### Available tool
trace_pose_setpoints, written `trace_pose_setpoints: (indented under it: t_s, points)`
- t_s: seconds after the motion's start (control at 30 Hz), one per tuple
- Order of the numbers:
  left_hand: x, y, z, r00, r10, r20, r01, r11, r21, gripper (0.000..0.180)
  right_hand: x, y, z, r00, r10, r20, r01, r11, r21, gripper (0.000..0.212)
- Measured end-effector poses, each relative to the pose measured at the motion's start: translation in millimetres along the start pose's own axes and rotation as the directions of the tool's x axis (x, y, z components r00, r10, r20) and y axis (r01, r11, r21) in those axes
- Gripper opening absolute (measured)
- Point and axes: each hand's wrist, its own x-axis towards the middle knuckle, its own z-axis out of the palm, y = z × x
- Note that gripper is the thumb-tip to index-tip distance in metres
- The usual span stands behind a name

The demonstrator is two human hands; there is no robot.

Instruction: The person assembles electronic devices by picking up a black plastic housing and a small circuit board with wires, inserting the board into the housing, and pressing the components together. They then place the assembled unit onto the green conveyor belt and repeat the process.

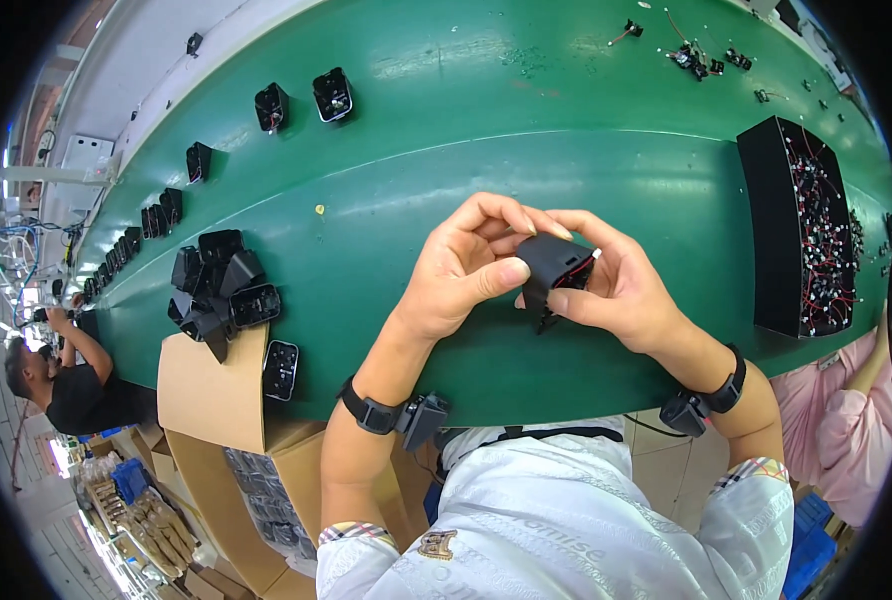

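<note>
Between both hands, above the green table, is a black plastic housing point(556, 262) with a red wire and a small white connector at its right side. My left hand point(476, 265) grips it from the left, thumb on its near face and fingers over the top. From the right, my right hand point(616, 285) holds it too, thumb at the lower edge by the wire. What lies inside the housing is mostly hidden. Each forearm wears a black strap with a small device.
A pile of black housings point(216, 285) lies left, by an open cardboard box point(211, 390). Single housings point(333, 95) line the far side. At right stands a black box point(766, 240) of small wired parts. A person in black point(91, 395) works far left; a pink sleeve point(836, 430) shows right.
</note>
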Motion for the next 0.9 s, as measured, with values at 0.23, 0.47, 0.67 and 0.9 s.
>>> trace_pose_setpoints:
  t_s: [0.23, 0.47, 0.67, 0.9]
  points:
    - [4, -4, 12, 0.992, 0.081, -0.099, -0.078, 0.996, 0.034, 0.049, -1, -4, -15, 0.989, 0.136, 0.063, -0.147, 0.965, 0.216, 0.071]
    - [2, 6, -10, 0.946, 0.114, -0.304, -0.017, 0.953, 0.304, 0.034, -5, -10, -33, 0.943, -0.108, 0.314, -0.129, 0.752, 0.646, 0.075]
    - [3, -2, -16, 0.945, 0.138, -0.297, -0.012, 0.921, 0.389, 0.031, 14, -1, -27, 0.88, -0.18, 0.44, -0.139, 0.788, 0.6, 0.071]
    - [3, 8, -43, 0.736, 0.534, -0.416, 0.044, 0.575, 0.817, 0.017, 121, -64, 12, 0.979, -0.175, 0.103, 0.203, 0.796, -0.571, 0.047]
